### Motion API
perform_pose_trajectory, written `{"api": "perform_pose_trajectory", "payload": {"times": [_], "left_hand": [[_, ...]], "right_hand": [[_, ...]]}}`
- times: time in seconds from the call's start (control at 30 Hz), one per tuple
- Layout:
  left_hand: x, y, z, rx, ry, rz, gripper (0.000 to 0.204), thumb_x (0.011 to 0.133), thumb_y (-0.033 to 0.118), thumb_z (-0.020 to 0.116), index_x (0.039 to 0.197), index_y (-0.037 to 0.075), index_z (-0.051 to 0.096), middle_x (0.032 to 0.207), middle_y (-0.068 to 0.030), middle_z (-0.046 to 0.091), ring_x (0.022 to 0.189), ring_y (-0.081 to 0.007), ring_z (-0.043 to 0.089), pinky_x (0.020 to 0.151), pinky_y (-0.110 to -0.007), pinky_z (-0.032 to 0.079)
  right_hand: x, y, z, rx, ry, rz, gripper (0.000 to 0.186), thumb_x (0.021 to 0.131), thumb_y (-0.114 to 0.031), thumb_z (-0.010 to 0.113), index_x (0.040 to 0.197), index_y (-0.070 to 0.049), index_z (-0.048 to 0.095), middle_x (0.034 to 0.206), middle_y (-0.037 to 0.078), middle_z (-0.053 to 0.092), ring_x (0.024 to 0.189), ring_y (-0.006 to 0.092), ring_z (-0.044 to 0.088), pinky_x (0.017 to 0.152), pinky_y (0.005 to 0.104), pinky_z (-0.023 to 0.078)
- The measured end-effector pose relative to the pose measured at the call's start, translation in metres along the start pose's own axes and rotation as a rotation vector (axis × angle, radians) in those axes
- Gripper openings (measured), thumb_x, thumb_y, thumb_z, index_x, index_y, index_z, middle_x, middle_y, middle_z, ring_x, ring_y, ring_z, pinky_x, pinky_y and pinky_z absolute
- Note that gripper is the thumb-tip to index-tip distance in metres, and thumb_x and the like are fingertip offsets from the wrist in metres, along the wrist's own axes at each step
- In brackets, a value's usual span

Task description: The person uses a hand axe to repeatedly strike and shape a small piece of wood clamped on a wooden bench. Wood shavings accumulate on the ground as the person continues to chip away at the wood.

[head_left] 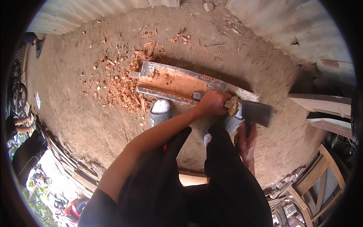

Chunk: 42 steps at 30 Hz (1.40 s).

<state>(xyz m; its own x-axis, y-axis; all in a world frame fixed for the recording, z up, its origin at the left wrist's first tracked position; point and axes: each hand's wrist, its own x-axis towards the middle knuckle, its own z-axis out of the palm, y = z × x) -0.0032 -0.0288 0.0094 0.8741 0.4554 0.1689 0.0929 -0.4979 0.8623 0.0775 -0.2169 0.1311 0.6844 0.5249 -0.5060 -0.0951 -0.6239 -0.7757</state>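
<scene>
My left hand (214, 101) is closed on a chisel (231, 104) with a battered wooden end, its metal part (197, 95) lying over a long, hollowed wooden piece (172, 79) with flaking grey paint. My right hand (245, 145) is smeared by motion at the lower end of a dark tool (257, 111), whose broad flat head is blurred; its fingers are unclear. My feet, in white socks and grey sandals (159, 117), stand beside the wooden piece, the right one partly hidden by the tools.
Wood shavings (124, 96) cover the dirt floor around the piece's left end. Corrugated sheets (295, 26) border the top. Wooden boards (317, 104) and frames (321, 170) are at the right. Another person's hands (23, 125) and a motorbike (18, 90) show at the left edge.
</scene>
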Motion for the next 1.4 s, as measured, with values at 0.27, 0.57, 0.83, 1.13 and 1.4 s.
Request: {"api": "perform_pose_trajectory", "payload": {"times": [0.27, 0.57, 0.83, 1.13, 1.4], "left_hand": [[-0.002, 0.003, -0.003, -0.007, -0.004, -0.022, 0.022, 0.063, 0.021, 0.076, 0.074, 0.007, 0.062, 0.074, -0.0167, 0.067, 0.073, -0.0401, 0.068, 0.066, -0.049, 0.055], [-0.005, 0.0, -0.001, 0.044, -0.064, -0.032, 0.027, 0.062, 0.023, 0.076, 0.081, 0.008, 0.066, 0.078, -0.0157, 0.07, 0.074, -0.0389, 0.069, 0.065, -0.05, 0.056], [-0.028, -0.031, 0.003, 0.19, -0.135, -0.008, 0.03, 0.062, 0.023, 0.077, 0.086, 0.01, 0.066, 0.077, -0.0133, 0.07, 0.073, -0.0358, 0.072, 0.064, -0.048, 0.057], [-0.014, 0.003, 0.001, 0.01, -0.125, 0.122, 0.034, 0.061, 0.022, 0.079, 0.09, 0.01, 0.067, 0.076, -0.0137, 0.069, 0.074, -0.0362, 0.071, 0.065, -0.049, 0.055], [0.0, 0.015, 0.001, -0.201, 0.131, -0.047, 0.028, 0.063, 0.018, 0.077, 0.087, 0.006, 0.068, 0.072, -0.0174, 0.067, 0.073, -0.0396, 0.068, 0.069, -0.049, 0.054]], "right_hand": [[0.007, -0.015, -0.005, 0.193, 0.166, -0.244, 0.026, 0.11, -0.03, 0.052, 0.104, -0.005, 0.049, 0.07, 0.002, 0.051, 0.048, 0.0101, 0.049, 0.042, 0.0258, 0.04], [0.01, -0.002, -0.02, 0.151, 0.073, -0.054, 0.022, 0.108, -0.025, 0.053, 0.113, -0.004, 0.051, 0.07, 0.002, 0.051, 0.048, 0.0097, 0.049, 0.042, 0.026, 0.04], [0.011, -0.005, -0.006, -0.051, -0.128, 0.022, 0.035, 0.106, -0.021, 0.055, 0.132, 0.002, 0.05, 0.07, 0.002, 0.053, 0.054, 0.0093, 0.051, 0.048, 0.0269, 0.044], [-0.006, -0.026, -0.03, 0.029, -0.005, -0.104, 0.025, 0.109, -0.023, 0.048, 0.122, -0.001, 0.045, 0.071, 0.004, 0.05, 0.046, 0.0096, 0.046, 0.039, 0.0262, 0.04], [-0.01, -0.028, -0.033, 0.007, -0.031, -0.124, 0.031, 0.11, -0.026, 0.048, 0.126, -0.001, 0.045, 0.074, 0.004, 0.051, 0.047, 0.0101, 0.047, 0.041, 0.0262, 0.041]]}}
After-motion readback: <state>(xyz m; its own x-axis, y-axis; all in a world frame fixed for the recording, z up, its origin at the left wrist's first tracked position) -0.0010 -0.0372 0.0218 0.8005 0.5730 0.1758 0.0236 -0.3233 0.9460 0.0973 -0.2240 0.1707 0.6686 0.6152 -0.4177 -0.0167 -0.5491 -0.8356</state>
